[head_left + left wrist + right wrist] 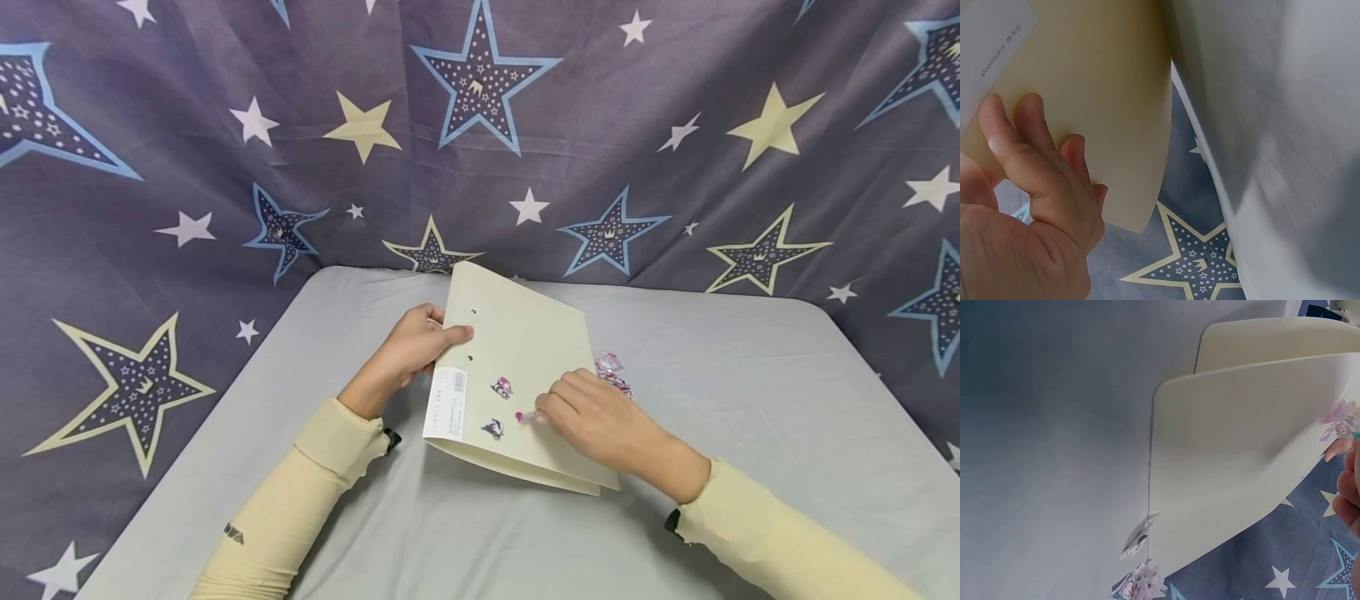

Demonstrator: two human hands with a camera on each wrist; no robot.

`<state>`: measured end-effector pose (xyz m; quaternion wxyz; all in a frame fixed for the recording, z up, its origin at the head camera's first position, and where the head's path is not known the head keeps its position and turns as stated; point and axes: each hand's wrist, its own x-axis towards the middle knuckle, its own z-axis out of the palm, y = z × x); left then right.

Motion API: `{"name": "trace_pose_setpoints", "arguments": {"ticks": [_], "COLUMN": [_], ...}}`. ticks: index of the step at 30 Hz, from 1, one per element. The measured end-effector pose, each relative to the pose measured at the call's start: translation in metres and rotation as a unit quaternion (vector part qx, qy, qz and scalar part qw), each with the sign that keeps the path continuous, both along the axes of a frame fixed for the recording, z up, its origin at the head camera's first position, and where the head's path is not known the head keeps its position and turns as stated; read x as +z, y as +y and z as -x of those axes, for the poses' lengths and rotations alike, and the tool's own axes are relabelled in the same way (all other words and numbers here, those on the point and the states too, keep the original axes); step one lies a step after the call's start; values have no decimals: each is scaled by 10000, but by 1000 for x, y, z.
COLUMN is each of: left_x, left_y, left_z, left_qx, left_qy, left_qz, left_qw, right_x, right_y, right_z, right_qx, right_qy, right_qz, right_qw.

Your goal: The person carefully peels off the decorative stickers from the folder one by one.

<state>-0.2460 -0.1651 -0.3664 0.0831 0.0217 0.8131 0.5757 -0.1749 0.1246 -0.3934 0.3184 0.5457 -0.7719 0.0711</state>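
Note:
A cream file folder [525, 333] is held tilted above the bed-like surface, its covers slightly apart at the lower edge. My left hand [416, 342] grips its spine side, thumb on the front; in the left wrist view the fingers [1063, 169] lie against the back beside a white label. Two small cartoon stickers, an upper one [502, 387] and a lower one [492, 428], are on the front cover. Just right of them, my right hand [596, 417] pinches a small clear sticker with a pink spot [520, 417], close to the cover; whether it touches is unclear.
A pile of colourful stickers [613, 375] lies on the pale grey sheet [720, 375] beyond my right hand, partly hidden by it. A star-patterned dark curtain [480, 200] hangs behind. A white label [447, 402] covers the folder's lower left corner.

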Motion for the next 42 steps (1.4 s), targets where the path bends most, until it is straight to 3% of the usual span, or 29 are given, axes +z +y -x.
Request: {"name": "trace_pose_setpoints", "arguments": {"ticks": [20, 29, 42], "left_x": [1, 0, -1], "left_y": [1, 0, -1], "left_z": [-1, 1, 1], "left_qx": [-10, -14, 2], "left_qy": [-28, -1, -24], "left_qz": [34, 76, 165], "left_qw": [10000, 10000, 9999], "right_x": [3, 6, -2], "right_y": [6, 17, 53], "right_z": [5, 16, 39], "right_qx": [-173, -356, -1266], "right_qy": [33, 117, -171], "right_qz": [159, 395, 542], "right_qw": [9997, 9985, 9903]}}
